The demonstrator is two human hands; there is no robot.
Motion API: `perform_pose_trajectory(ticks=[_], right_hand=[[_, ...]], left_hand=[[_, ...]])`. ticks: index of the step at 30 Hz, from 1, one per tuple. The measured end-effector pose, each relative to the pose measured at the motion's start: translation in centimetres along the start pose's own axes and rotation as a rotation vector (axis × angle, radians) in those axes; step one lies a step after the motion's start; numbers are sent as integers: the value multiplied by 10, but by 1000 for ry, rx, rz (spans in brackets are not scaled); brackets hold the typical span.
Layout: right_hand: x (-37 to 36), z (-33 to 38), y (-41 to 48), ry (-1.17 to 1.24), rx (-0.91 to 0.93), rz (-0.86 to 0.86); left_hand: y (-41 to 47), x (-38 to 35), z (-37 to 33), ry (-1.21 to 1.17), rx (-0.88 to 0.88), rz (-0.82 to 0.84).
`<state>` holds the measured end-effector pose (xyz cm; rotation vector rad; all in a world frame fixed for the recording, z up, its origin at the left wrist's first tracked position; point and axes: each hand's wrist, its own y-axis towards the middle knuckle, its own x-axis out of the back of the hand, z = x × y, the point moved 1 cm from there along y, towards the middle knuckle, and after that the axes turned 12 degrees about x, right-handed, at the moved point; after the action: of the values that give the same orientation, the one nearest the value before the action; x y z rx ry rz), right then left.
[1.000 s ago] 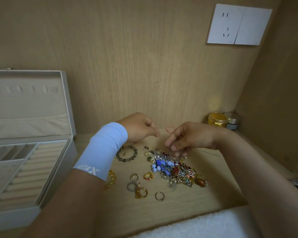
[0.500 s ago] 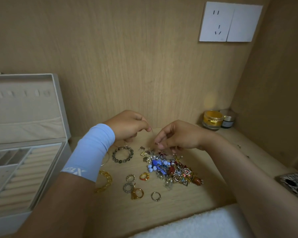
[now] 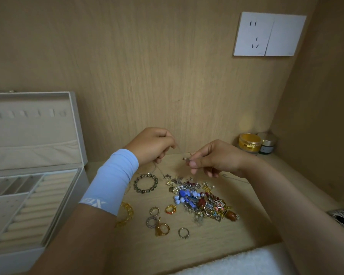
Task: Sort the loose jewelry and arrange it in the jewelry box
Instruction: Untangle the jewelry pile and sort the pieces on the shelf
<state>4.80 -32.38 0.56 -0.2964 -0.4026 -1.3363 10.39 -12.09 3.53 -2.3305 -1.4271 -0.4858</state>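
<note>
Well, the loose jewelry [image 3: 203, 201] lay in a glittery tangle of beads, hearts and gold rings on the pale wood desk [image 3: 226, 235], right of the open cream jewelry box [image 3: 32, 132] with its padded ring rolls. Both hands hung above it, fingers curled. The left hand [image 3: 153, 145] pinched a hair-thin chain [image 3: 179, 149] and the right hand [image 3: 213, 157] pinched a tiny charm [image 3: 187, 159]. The blue sleeve [image 3: 115, 175] bore white lettering, upside down and unreadable.

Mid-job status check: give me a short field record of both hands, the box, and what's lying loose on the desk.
left hand: pinches thin chain, above the desk
right hand: pinches the chain's other end
jewelry box: open, at left; no jewelry seen in its ring rolls
mixed pile: on desk, below right hand
beaded bracelet: loose, left of pile
loose rings: several, near side of pile
</note>
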Motion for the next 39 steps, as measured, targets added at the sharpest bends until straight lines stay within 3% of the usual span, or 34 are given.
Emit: perform_pose_trajectory(ticks=[6,11,15,20,24,33,39], right_hand=[[1,-2,1,-64,-19,-2],[2,7,-6,-199,-64,170],[2,24,-4,-234,27,6],[-4,40,-5,-85,199,-21],[9,42,-18,61,171,-57],[49,17,-59,136,61,-279],[72,-1,-77,-51,-33,-370]], left_hand=[[1,2,3,14,-22,-12],[-1,5,-1,-30,-61,19],[-7,4,-8,-43,-114,106],[-12,0,-17,-42,-157,122],[-11,0,-16,-50,-134,115],[0,-21,-7,83,-94,163],[18,-30,-10,224,-39,144]])
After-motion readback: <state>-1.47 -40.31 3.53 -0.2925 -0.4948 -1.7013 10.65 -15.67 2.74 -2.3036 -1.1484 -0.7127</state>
